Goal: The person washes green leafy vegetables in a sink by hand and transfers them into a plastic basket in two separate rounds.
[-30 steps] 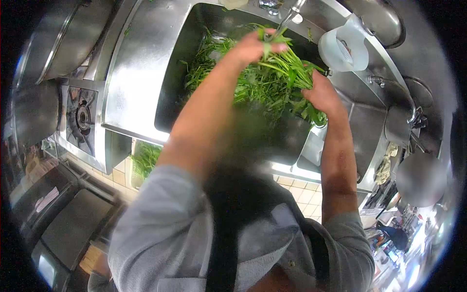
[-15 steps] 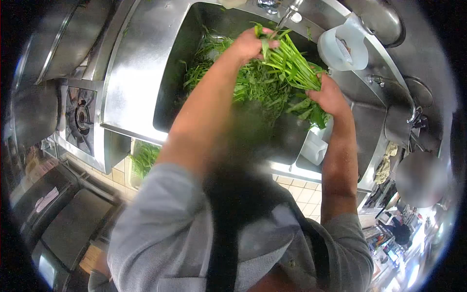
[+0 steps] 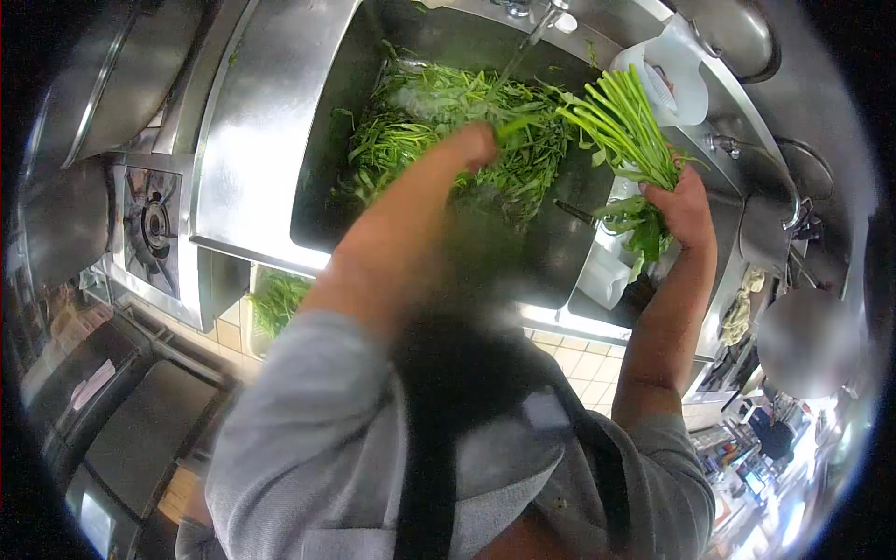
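My right hand point(image 3: 686, 205) is closed around a bunch of leafy green vegetables point(image 3: 625, 121), stems pointing up and leaves hanging below the fist. It is raised over the sink's right edge. My left hand point(image 3: 478, 147), somewhat blurred, is over the sink with its fingers closed; a bright green stalk point(image 3: 513, 127) sticks out from them. Beneath it, a heap of wet loose greens point(image 3: 401, 140) lies in the deep steel sink point(image 3: 322, 201). From the faucet point(image 3: 551, 21), water runs down onto the heap.
A white plastic container point(image 3: 691, 89) stands at the back right. Near the sink's right edge are a slim dark handle-like thing point(image 3: 574, 213) and a white container point(image 3: 602, 280). At lower left, more greens fill a bin point(image 3: 278, 303), near a gas burner point(image 3: 151, 224).
My right hand has moved right with the bunch, which now points more upright. My left hand has come off the bunch and dropped lower over the heap.
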Tool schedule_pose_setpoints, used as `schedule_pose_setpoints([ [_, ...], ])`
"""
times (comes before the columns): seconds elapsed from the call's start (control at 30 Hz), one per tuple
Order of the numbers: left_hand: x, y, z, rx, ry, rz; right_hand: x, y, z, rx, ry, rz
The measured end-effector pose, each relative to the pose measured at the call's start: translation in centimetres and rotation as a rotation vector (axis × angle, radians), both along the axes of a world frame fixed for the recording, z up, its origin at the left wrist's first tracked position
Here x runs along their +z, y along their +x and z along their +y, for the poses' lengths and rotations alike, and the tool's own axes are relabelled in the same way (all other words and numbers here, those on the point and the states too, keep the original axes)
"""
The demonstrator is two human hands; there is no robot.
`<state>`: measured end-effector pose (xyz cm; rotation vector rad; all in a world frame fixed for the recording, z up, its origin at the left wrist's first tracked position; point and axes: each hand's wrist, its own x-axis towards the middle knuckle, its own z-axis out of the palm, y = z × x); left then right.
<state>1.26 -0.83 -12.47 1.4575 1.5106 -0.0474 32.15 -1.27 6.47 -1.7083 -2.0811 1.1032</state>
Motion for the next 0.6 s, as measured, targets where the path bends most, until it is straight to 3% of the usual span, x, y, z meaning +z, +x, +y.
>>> schedule_pose_setpoints([
  [0.07,-0.7,1.3,-1.1,-0.085,-0.110,-0.015,0.0,-0.4,-0.4,-0.016,-0.009,0.005],
  [0.13,-2.8,2.1,-0.4,-0.420,-0.009,0.112,-0.7,-0.5,-0.7,-0.029,-0.017,0.016],
  [0.2,3.3,1.1,0.2,-0.105,0.069,-0.100,-2.7,-0.6,-0.9,-0.025,-0.057,0.227],
  [0.27,7.3,0.3,0.7,0.256,-0.171,-0.734,-4.3,-1.5,-1.1,0.006,0.002,0.229],
  [0.3,7.4,0.3,0.7,0.256,-0.167,-0.731,-4.8,-2.1,-1.1,0.034,0.060,0.225],
  [0.37,7.4,0.8,0.7,0.412,-0.244,-1.247,-5.5,-3.7,-1.2,-0.030,0.063,0.172],
  [0.4,6.4,1.2,0.6,0.413,-0.237,-1.245,-5.5,-5.0,-1.3,-0.095,0.063,0.119],
  [0.47,4.0,2.3,0.1,0.729,-0.263,-1.292,-5.4,-7.5,-1.6,-0.127,0.106,0.165],
  [0.53,4.3,2.7,-1.8,0.798,-0.152,-1.269,-6.2,-8.9,-1.1,-0.146,0.131,0.309],
  [0.6,4.8,2.5,-3.3,1.048,-0.202,-1.208,-8.5,-9.4,-0.2,-0.179,0.134,0.387],
])
